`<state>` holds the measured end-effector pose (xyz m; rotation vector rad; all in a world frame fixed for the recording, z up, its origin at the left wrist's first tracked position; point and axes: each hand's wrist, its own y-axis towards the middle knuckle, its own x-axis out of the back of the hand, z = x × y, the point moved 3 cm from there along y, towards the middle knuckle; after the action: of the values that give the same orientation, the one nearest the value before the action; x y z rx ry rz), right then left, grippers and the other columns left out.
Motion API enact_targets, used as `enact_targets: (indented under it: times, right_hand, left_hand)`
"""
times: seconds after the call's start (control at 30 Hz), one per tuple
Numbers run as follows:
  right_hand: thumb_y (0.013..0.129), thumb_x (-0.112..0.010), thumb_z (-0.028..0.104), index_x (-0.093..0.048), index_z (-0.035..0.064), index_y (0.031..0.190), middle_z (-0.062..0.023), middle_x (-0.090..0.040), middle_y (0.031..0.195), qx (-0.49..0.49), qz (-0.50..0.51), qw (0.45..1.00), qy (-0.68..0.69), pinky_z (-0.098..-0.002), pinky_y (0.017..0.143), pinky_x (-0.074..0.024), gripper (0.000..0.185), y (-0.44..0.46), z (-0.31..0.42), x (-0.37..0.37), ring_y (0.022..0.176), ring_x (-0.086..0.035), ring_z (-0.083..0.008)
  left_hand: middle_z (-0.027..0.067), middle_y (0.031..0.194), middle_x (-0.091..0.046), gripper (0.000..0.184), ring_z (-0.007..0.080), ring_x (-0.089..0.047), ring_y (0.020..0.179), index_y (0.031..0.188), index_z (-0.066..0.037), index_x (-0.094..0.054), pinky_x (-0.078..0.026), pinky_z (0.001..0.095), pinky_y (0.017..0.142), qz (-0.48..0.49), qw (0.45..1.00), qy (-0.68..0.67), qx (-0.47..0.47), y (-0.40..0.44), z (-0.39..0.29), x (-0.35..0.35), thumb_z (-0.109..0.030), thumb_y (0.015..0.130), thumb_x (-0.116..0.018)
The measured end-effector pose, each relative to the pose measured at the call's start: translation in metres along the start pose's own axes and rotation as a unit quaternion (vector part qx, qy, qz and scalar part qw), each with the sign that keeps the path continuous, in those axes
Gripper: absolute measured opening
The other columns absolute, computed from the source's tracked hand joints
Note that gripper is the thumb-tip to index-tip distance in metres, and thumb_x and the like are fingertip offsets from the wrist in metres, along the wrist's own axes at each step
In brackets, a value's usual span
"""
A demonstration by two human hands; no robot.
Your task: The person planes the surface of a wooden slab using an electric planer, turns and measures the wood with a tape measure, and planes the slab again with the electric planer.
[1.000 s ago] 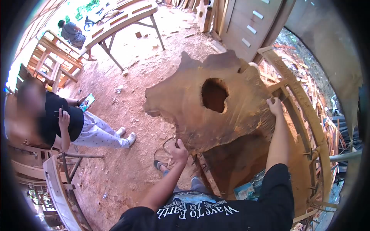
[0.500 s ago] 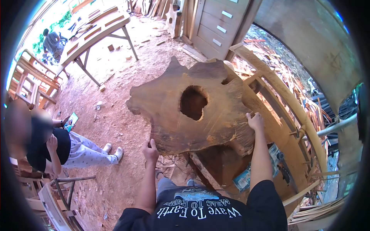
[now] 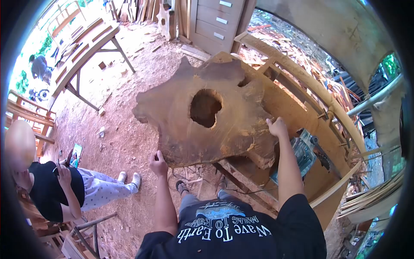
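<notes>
A broad, irregular wooden slab (image 3: pixel 172 112) with a ragged hole through its middle lies in front of me. My left hand (image 3: pixel 158 164) grips its near left edge, thumb on top and the other fingers mostly hidden below. At the near right edge, my right hand (image 3: pixel 278 128) is closed on the slab, with its fingertips partly hidden. The slab overlaps a dusty wooden workbench (image 3: pixel 321 162); whether its full weight rests there I cannot tell. A teal power tool resembling an electric chainsaw (image 3: pixel 300 151) lies on the bench beside my right forearm.
A person (image 3: pixel 54 190) stands at the left holding a phone (image 3: pixel 75 155). A long wooden table (image 3: pixel 86 52) stands farther back, with another person (image 3: pixel 39 68) beyond it. A drawer cabinet (image 3: pixel 215 26) is at the back. A dark cable (image 3: pixel 250 191) runs beneath the bench.
My view has turned right and slightly down. Both hands keep their hold on the slab's edges. More of the teal tool shows beside it. The person at left has shifted the phone hand.
</notes>
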<state>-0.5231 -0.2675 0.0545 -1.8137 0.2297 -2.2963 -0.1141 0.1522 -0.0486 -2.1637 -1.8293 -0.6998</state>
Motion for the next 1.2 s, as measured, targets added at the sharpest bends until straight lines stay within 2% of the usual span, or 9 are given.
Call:
enact_targets:
  times: [0.1,0.2,0.5,0.7,0.8,0.93,0.97,1.1,1.2]
  right_hand:
    - [0.092,-0.058,0.060,-0.048,-0.0081,0.134,-0.0298,-0.053,0.138,0.003,-0.010,1.000,-0.023,-0.0483,0.108,-0.0439,0.080,-0.009,-0.004,-0.007,0.128,-0.052,-0.0453]
    - [0.094,-0.057,0.058,-0.047,-0.0124,0.130,-0.0369,-0.050,0.136,-0.010,0.002,1.000,0.005,-0.0500,0.107,-0.0429,0.080,-0.032,-0.002,-0.005,0.128,-0.051,-0.0477]
    - [0.094,-0.059,0.056,-0.047,-0.0109,0.124,-0.0370,-0.054,0.129,0.026,0.005,1.000,-0.009,-0.0533,0.101,-0.0451,0.074,-0.091,-0.013,-0.025,0.119,-0.055,-0.0521]
    - [0.096,-0.055,0.054,-0.052,-0.0039,0.110,-0.0256,-0.060,0.110,-0.009,-0.114,0.993,-0.004,-0.0536,0.090,-0.0506,0.059,-0.119,0.007,-0.030,0.104,-0.061,-0.0449]
    - [0.097,-0.054,0.052,-0.054,-0.0021,0.107,-0.0231,-0.060,0.108,-0.003,-0.139,0.990,0.000,-0.0532,0.087,-0.0509,0.055,-0.114,0.003,-0.035,0.101,-0.062,-0.0433]
    - [0.097,-0.054,0.051,-0.056,-0.0020,0.101,-0.0240,-0.061,0.106,0.016,-0.180,0.983,0.013,-0.0544,0.084,-0.0498,0.053,-0.114,-0.003,-0.038,0.101,-0.061,-0.0441]
    - [0.097,-0.054,0.050,-0.056,-0.0022,0.100,-0.0244,-0.061,0.105,0.031,-0.196,0.980,0.020,-0.0549,0.084,-0.0493,0.052,-0.112,-0.003,-0.042,0.101,-0.061,-0.0444]
    - [0.096,-0.056,0.050,-0.056,-0.0014,0.101,-0.0236,-0.062,0.104,0.018,-0.178,0.984,0.026,-0.0560,0.080,-0.0494,0.051,-0.113,-0.003,-0.043,0.099,-0.061,-0.0446]
    - [0.098,-0.052,0.053,-0.057,-0.0014,0.103,-0.0238,-0.063,0.105,0.001,-0.144,0.990,-0.005,-0.0562,0.082,-0.0497,0.055,-0.104,-0.007,-0.050,0.100,-0.062,-0.0443]
  left_hand:
    - [0.0112,0.077,-0.070,0.027,0.0192,-0.063,0.067,0.091,0.001,-0.073,-0.050,0.0357,0.063,-0.008,1.000,-0.021,-0.021,0.006,-0.002,0.001,-0.026,0.093,-0.070]
    - [0.0104,0.076,-0.071,0.027,0.0178,-0.062,0.066,0.092,0.001,-0.073,-0.050,0.0345,0.063,0.002,0.999,-0.025,-0.022,0.011,0.000,0.009,-0.025,0.093,-0.070]
    - [0.0039,0.076,-0.069,0.024,0.0109,-0.059,0.068,0.091,0.002,-0.074,-0.048,0.0279,0.064,0.042,0.997,-0.063,0.025,0.046,0.034,0.026,-0.022,0.092,-0.072]
    - [0.0053,0.077,-0.070,0.027,0.0112,-0.060,0.069,0.091,0.002,-0.074,-0.048,0.0279,0.066,0.055,0.996,-0.044,0.050,0.054,0.036,0.031,-0.025,0.093,-0.071]
    - [-0.0006,0.071,-0.064,0.027,0.0089,-0.053,0.066,0.087,0.001,-0.073,-0.042,0.0284,0.061,0.037,0.997,-0.059,0.021,0.055,0.034,0.028,-0.025,0.094,-0.069]
    - [0.0075,0.073,-0.068,0.033,0.0113,-0.058,0.068,0.090,0.002,-0.073,-0.047,0.0302,0.066,0.082,0.994,0.008,0.065,0.058,0.034,0.032,-0.030,0.094,-0.068]
    - [0.0106,0.077,-0.070,0.036,0.0145,-0.061,0.070,0.088,0.002,-0.073,-0.048,0.0329,0.068,0.074,0.997,0.009,0.037,0.056,0.026,0.033,-0.033,0.094,-0.066]
    - [0.0128,0.084,-0.073,0.041,0.0202,-0.066,0.077,0.092,0.000,-0.074,-0.050,0.0370,0.073,0.061,0.996,0.046,0.040,0.060,0.046,0.031,-0.039,0.095,-0.063]
    - [0.0150,0.090,-0.074,0.042,0.0241,-0.069,0.084,0.095,-0.002,-0.075,-0.051,0.0380,0.077,0.049,0.996,0.030,0.063,0.057,0.052,0.030,-0.042,0.095,-0.061]
